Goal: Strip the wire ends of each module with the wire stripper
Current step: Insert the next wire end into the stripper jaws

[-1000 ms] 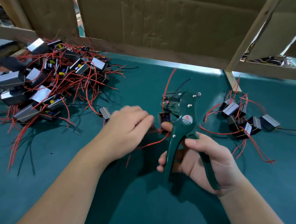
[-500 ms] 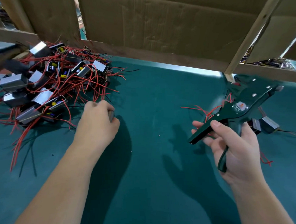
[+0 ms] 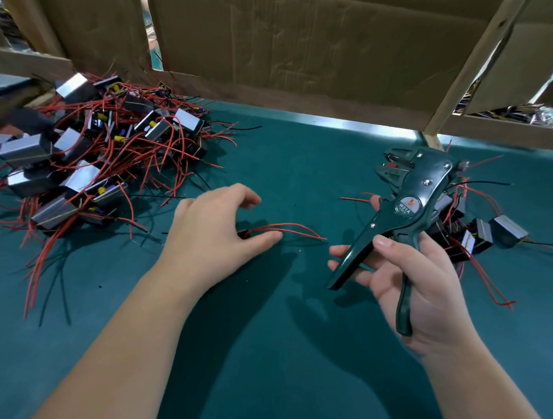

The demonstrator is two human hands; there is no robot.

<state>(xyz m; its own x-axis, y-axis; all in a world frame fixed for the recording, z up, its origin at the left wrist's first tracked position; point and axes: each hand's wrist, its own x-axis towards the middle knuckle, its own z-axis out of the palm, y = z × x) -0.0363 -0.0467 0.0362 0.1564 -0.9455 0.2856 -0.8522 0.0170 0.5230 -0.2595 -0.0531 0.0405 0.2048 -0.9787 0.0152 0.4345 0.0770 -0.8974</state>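
**A:** What's hard to make out?

**B:** The module [image 3: 242, 234] under the left hand [image 3: 216, 235]. Only a dark corner shows beside the thumb, just toward nine o'clock from centre, and the palm covers the rest. Its red wires [image 3: 287, 228] arc out toward three o'clock and end near the fingertips of the other hand. The left fingers are curved and spread, with the forefinger lifted. I can't tell whether they actually grip the module.

**A:** And the other hand?

**B:** The right hand [image 3: 418, 281], at four o'clock, holds the wire stripper [image 3: 406, 209]. The thumb is curled over the upper handle, the fingers are beneath it, and the lower handle lies across the palm. The handles are spread. The head points to one o'clock, and its jaws look apart.

**A:** Anything cut off?

**B:** The pile of modules [image 3: 89, 154] at ten o'clock runs off the left edge, a tangle of red and black leads over silver cases. A smaller cluster of modules [image 3: 479, 232] at three o'clock sits partly behind the stripper.

**A:** The surface?

**B:** It's a green mat [image 3: 261, 352] with a few small specks, and a metal strip [image 3: 337, 120] runs along the far edge at twelve o'clock. Behind that stands a cardboard wall [image 3: 309, 44], with a wooden post [image 3: 468, 75] leaning at one o'clock. The clutter seen through the gaps is too blurred to name.
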